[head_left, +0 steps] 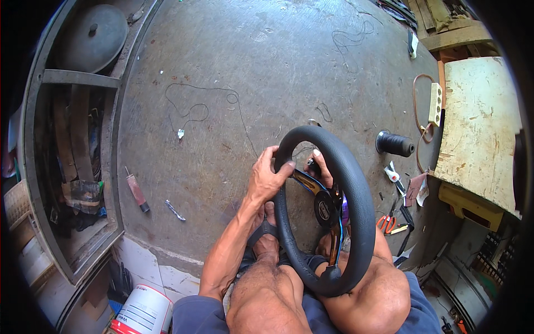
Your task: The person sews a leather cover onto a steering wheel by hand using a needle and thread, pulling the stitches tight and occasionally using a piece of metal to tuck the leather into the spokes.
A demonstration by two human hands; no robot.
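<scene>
At near centre, we judge the steering wheel [324, 209] stiff, best held where our left hand [267, 176] clasps its rim [362, 222]; our right hand [322, 171] curls, hold unclear.

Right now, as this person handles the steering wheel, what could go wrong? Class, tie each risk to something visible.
The steering wheel stands tilted between the legs, so it might slip if the left hand loosened its grip on the rim.

The loose dark thread trails across the floor toward the wheel and could tangle.

The spool lies on its side, so a knock might send it rolling.
</scene>
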